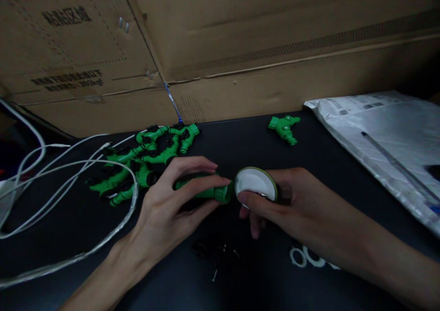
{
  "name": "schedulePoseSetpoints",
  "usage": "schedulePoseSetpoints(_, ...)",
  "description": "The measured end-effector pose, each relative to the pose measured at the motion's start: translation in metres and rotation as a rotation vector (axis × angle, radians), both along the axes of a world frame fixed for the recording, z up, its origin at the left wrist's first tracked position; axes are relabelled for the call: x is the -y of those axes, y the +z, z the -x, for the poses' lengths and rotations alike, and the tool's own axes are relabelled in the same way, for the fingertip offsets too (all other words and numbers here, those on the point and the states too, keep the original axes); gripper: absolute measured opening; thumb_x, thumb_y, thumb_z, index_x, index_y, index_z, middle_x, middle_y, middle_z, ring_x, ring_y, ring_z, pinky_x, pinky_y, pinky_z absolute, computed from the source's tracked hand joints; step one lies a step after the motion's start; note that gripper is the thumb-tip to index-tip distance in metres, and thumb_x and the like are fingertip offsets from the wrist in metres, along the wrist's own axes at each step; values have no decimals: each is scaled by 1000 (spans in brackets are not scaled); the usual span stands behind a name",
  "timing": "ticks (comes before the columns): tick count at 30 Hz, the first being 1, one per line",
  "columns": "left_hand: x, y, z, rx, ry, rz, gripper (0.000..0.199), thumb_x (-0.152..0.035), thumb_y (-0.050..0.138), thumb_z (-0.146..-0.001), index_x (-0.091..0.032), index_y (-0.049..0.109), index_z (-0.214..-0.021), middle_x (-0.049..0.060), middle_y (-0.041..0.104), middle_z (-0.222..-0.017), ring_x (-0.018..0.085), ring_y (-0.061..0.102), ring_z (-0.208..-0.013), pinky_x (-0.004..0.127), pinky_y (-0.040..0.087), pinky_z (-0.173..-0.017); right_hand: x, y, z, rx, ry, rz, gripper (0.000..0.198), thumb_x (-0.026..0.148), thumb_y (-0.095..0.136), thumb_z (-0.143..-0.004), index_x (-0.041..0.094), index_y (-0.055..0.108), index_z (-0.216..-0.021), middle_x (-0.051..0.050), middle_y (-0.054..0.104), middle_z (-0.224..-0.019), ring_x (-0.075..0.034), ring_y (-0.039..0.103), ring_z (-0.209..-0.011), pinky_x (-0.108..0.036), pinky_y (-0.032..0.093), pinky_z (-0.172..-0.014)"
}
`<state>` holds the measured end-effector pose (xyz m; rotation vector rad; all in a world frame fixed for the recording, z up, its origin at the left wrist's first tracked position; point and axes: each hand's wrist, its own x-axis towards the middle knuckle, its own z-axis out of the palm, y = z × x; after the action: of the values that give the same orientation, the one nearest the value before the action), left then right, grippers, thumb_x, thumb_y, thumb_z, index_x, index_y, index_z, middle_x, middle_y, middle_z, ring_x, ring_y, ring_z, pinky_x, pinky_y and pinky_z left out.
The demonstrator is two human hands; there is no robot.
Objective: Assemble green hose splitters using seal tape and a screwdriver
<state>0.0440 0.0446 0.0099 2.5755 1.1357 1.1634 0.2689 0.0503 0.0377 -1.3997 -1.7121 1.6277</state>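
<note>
My left hand is closed around a green plastic hose fitting, its open end facing right. Most of the fitting is hidden behind the fingers. Just to the right, my right hand grips a round white disc with a yellow-green rim. The thumb presses on the disc's face, by a small metal piece. A narrow gap separates the disc from the fitting. Below the hands lie small screws and dark parts that are hard to make out. White rings lie partly behind my right forearm.
Several green Y-shaped hose splitters with black parts are heaped at left. Another green splitter lies at the back. White cables loop at far left. A pen rests on a plastic mailing bag. Cardboard stands behind.
</note>
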Motion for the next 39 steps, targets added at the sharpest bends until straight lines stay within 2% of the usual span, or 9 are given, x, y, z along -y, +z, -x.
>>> schedulePoseSetpoints(2,1,1,0,10,-37,37,29,-9,77,-87,-20,70,-113,6,68,-118,18,71,-104,30,63,-90,0,-1,0,9,14,-5,26,27,55,-97,19,68,-76,-1,71,-64,-14,65,-61,-25,44,-58)
schedulePoseSetpoints(6,2,2,3,-75,-39,31,41,-11,75,-90,-20,66,-129,5,70,-117,15,72,-101,22,62,-85,1,1,-1,24,16,-14,27,23,55,-97,18,65,-73,2,67,-59,-11,62,-56,-22,44,-57)
schedulePoseSetpoints(8,2,2,5,-112,-30,22,42,-12,74,-91,-21,67,-131,5,69,-119,14,72,-99,20,62,-83,1,5,-1,33,10,-5,28,21,55,-97,18,63,-71,4,62,-56,-9,58,-54,-21,42,-55)
schedulePoseSetpoints(17,-1,-1,3,-53,-128,25,35,-11,76,-90,-16,68,-124,6,74,-116,18,71,-108,30,61,-93,1,14,1,38,-3,77,34,20,55,-99,17,60,-65,5,54,-51,-6,48,-48,-17,34,-47)
schedulePoseSetpoints(23,1,3,2,-39,-111,-35,36,-10,79,-88,-15,70,-122,5,75,-112,20,71,-107,33,60,-94,4,18,1,67,-3,79,37,19,54,-99,17,60,-63,5,53,-48,-6,48,-46,-16,32,-43)
schedulePoseSetpoints(33,4,6,0,-43,-45,-138,34,-13,81,-85,-21,73,-118,3,77,-106,21,74,-99,35,65,-84,5,17,2,32,-7,93,37,17,55,-98,17,58,-61,5,50,-48,-6,44,-46,-17,32,-43)
schedulePoseSetpoints(39,6,5,-1,-37,-5,-105,33,-14,80,-86,-26,72,-116,1,76,-104,22,75,-96,38,67,-83,4,16,-1,-42,-9,91,35,20,58,-97,17,59,-62,5,51,-49,-5,46,-47,-17,32,-44)
